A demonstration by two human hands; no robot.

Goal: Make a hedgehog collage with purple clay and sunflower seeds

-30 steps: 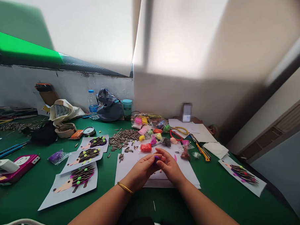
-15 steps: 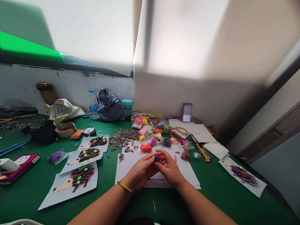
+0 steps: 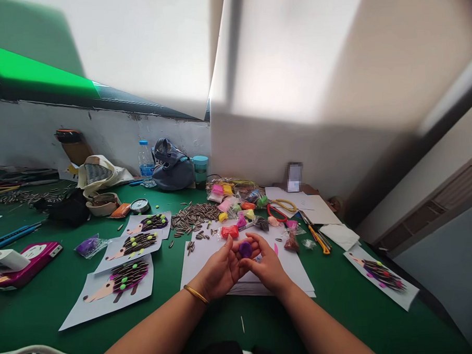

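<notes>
A lump of purple modelling clay (image 3: 245,249), roundish and flattened, sits between my two hands above a stack of white paper (image 3: 291,274). My left hand (image 3: 223,269) is turned palm up, its fingers under the clay and its thumb raised away from it. Curved around the clay's other side, my right hand (image 3: 268,261) touches it with its fingertips. Just beyond the hands lies a packet of red clay (image 3: 229,232). Striped sunflower seeds (image 3: 194,216) are heaped at the back left of the paper.
Hedgehog pictures (image 3: 123,289) lie at the left, and another hedgehog picture (image 3: 381,277) at the right. A bag of purple clay (image 3: 91,246) is at the left. Red-handled scissors (image 3: 276,213), a yellow utility knife (image 3: 320,241) and a toothpick (image 3: 243,324) rest on the green table (image 3: 328,314).
My hands have opened somewhat, and the left thumb has lifted off. More of the purple clay now shows, looking round and flat between the fingers.
</notes>
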